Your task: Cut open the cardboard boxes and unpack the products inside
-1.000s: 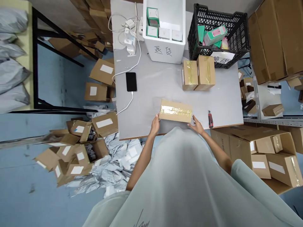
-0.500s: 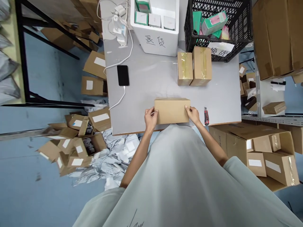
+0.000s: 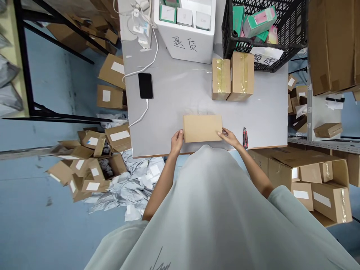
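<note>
A plain brown cardboard box point(image 3: 202, 128) lies flat near the front edge of the grey table point(image 3: 180, 97), its untaped face up. My left hand point(image 3: 177, 140) grips its left end with curled fingers. My right hand point(image 3: 230, 137) rests on its right end, fingers pressed against the side. A red utility knife point(image 3: 245, 136) lies just right of my right hand.
Two taped boxes point(image 3: 233, 77) stand behind, before a black crate point(image 3: 261, 26). A white bin point(image 3: 187, 30) with small cartons sits at the back, a black phone point(image 3: 145, 85) on a cable at left. Many cardboard boxes point(image 3: 90, 165) litter the floor left; an open carton point(image 3: 315, 180) stands right.
The box has been turned over: its taped face showed a second ago, now a plain face is up. Both hands stay at its ends.
</note>
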